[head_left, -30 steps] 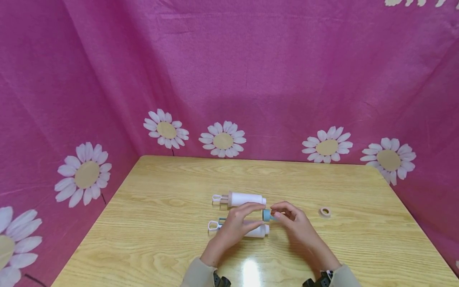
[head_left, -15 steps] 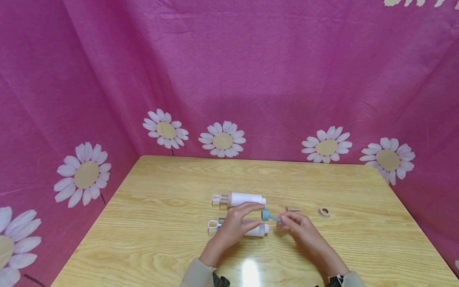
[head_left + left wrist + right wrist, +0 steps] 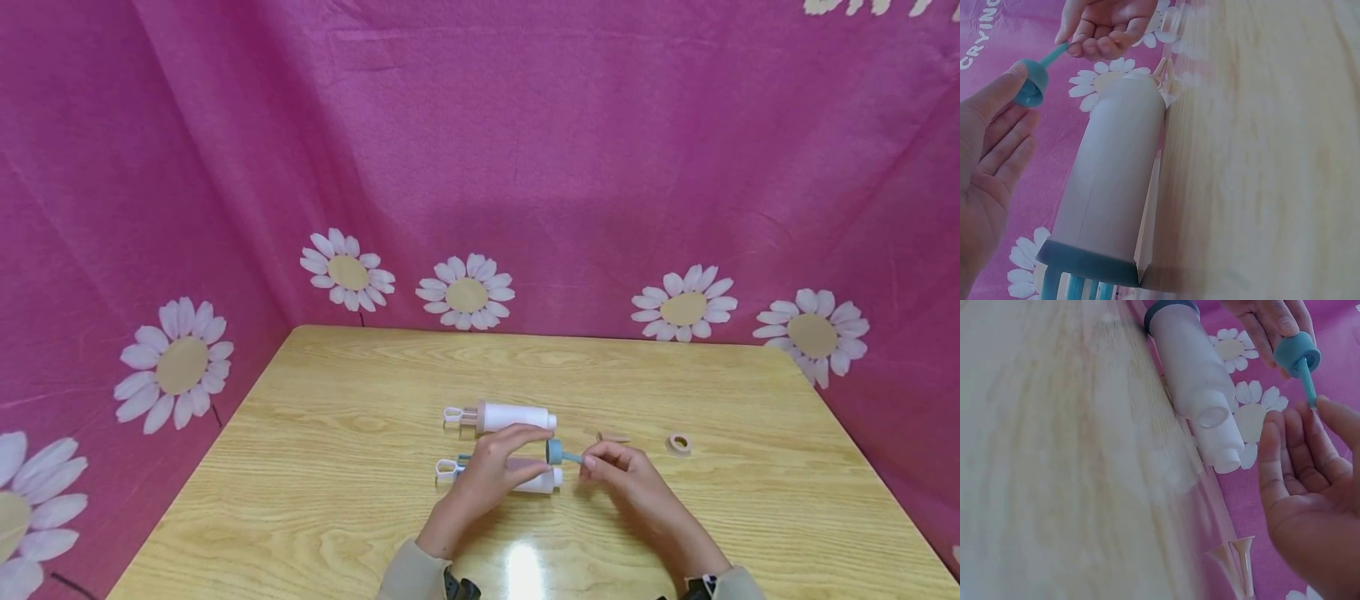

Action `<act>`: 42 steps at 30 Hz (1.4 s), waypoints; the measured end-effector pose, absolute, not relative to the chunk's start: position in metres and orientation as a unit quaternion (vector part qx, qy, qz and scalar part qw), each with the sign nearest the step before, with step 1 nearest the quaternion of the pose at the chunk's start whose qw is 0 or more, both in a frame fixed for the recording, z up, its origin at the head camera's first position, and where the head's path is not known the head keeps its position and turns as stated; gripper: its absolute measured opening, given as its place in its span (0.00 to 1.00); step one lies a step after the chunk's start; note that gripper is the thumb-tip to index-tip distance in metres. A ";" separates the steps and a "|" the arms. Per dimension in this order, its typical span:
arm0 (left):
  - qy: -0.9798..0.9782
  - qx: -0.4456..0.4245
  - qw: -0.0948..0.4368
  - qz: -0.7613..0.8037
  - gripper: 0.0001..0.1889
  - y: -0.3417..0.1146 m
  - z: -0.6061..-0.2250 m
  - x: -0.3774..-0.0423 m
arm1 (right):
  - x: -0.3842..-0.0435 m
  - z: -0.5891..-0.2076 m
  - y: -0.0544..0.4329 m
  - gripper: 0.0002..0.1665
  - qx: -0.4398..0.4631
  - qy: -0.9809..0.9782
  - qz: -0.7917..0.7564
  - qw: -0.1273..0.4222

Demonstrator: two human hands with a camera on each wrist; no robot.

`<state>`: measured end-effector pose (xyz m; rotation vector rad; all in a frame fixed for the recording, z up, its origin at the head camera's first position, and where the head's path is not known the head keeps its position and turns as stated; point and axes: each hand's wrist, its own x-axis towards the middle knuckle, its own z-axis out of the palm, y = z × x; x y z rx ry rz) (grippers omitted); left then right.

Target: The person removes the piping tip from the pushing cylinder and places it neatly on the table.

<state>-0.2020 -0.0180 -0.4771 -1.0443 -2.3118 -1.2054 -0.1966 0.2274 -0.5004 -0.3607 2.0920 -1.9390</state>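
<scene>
My left hand [image 3: 495, 461] pinches a teal ring cap [image 3: 554, 452] between thumb and fingers, above the table. A thin teal nozzle [image 3: 1307, 381] sticks out of the cap's right side. My right hand [image 3: 630, 475] pinches the nozzle's free tip between thumb and fingers. Below my left hand lies a white tube [image 3: 1113, 169] with a teal collar [image 3: 1088, 262] and a white loop handle [image 3: 446, 469]; the hand partly hides it in the head view.
A second white tube [image 3: 515, 416] with a pinkish-brown collar lies parallel, farther back. Right of it are a brown flared nozzle [image 3: 613, 437] and a brown ring cap [image 3: 678, 444] on the wooden table [image 3: 375, 517]. A pink flowered cloth [image 3: 525, 167] hangs behind.
My right hand has drawn slightly right and down and slid to the nozzle's tip, uncovering the brown nozzle behind it. The teal nozzle, tilted half a second ago, is now more level.
</scene>
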 end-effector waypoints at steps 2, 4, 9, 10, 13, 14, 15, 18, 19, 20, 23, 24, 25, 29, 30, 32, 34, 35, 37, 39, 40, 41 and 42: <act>-0.814 -0.367 0.168 -0.417 0.20 -0.018 -0.477 -0.202 | -0.197 -0.499 0.226 0.22 -0.125 0.725 -0.666 0.125; -0.813 -0.369 0.169 -0.417 0.20 -0.018 -0.477 -0.202 | -0.197 -0.497 0.225 0.21 -0.127 0.730 -0.661 0.117; -0.812 -0.372 0.168 -0.418 0.20 -0.018 -0.477 -0.201 | -0.199 -0.492 0.223 0.21 -0.141 0.736 -0.653 0.111; -0.812 -0.371 0.166 -0.418 0.20 -0.018 -0.477 -0.201 | -0.199 -0.492 0.222 0.21 -0.144 0.737 -0.651 0.111; -0.814 -0.370 0.165 -0.417 0.20 -0.018 -0.477 -0.202 | -0.200 -0.490 0.220 0.20 -0.157 0.740 -0.645 0.107; -0.814 -0.370 0.164 -0.417 0.20 -0.018 -0.477 -0.202 | -0.200 -0.490 0.219 0.19 -0.161 0.741 -0.644 0.105; -0.815 -0.369 0.161 -0.417 0.20 -0.018 -0.477 -0.202 | -0.200 -0.489 0.219 0.19 -0.166 0.742 -0.641 0.101; -0.814 -0.369 0.160 -0.419 0.20 -0.019 -0.477 -0.201 | -0.200 -0.488 0.217 0.18 -0.173 0.743 -0.639 0.100; -0.813 -0.369 0.159 -0.420 0.20 -0.019 -0.477 -0.201 | -0.199 -0.487 0.216 0.18 -0.175 0.742 -0.639 0.100; -0.813 -0.370 0.157 -0.422 0.20 -0.019 -0.477 -0.201 | -0.199 -0.487 0.216 0.18 -0.178 0.742 -0.639 0.100; -0.809 -0.374 0.162 -0.424 0.20 -0.019 -0.477 -0.201 | -0.199 -0.485 0.215 0.18 -0.182 0.740 -0.640 0.098; -0.807 -0.376 0.164 -0.425 0.20 -0.019 -0.477 -0.201 | -0.199 -0.485 0.215 0.18 -0.185 0.740 -0.640 0.096; -0.806 -0.378 0.168 -0.424 0.20 -0.019 -0.478 -0.201 | -0.199 -0.484 0.214 0.18 -0.185 0.740 -0.640 0.095; -0.802 -0.380 0.177 -0.425 0.20 -0.020 -0.478 -0.202 | -0.199 -0.486 0.213 0.18 -0.189 0.741 -0.639 0.085; -0.802 -0.380 0.177 -0.426 0.20 -0.020 -0.478 -0.202 | -0.199 -0.486 0.212 0.18 -0.189 0.742 -0.638 0.083; -0.802 -0.380 0.176 -0.427 0.20 -0.020 -0.477 -0.202 | -0.200 -0.486 0.210 0.19 -0.185 0.744 -0.638 0.077; -0.802 -0.378 0.173 -0.429 0.20 -0.020 -0.477 -0.201 | -0.200 -0.487 0.208 0.19 -0.179 0.747 -0.635 0.075; -0.802 -0.377 0.171 -0.430 0.20 -0.020 -0.477 -0.201 | -0.199 -0.487 0.206 0.20 -0.176 0.750 -0.633 0.078; -0.804 -0.375 0.169 -0.430 0.20 -0.020 -0.477 -0.201 | -0.198 -0.486 0.202 0.21 -0.169 0.755 -0.627 0.087; -0.803 -0.374 0.168 -0.431 0.20 -0.020 -0.477 -0.201 | -0.197 -0.485 0.199 0.21 -0.169 0.760 -0.619 0.099; -0.803 -0.375 0.169 -0.431 0.20 -0.020 -0.477 -0.200 | -0.196 -0.485 0.197 0.21 -0.169 0.762 -0.617 0.106; -0.802 -0.377 0.170 -0.431 0.20 -0.020 -0.477 -0.200 | -0.196 -0.484 0.196 0.21 -0.170 0.763 -0.614 0.110; -0.802 -0.377 0.171 -0.431 0.20 -0.020 -0.477 -0.200 | -0.195 -0.484 0.195 0.20 -0.169 0.764 -0.612 0.113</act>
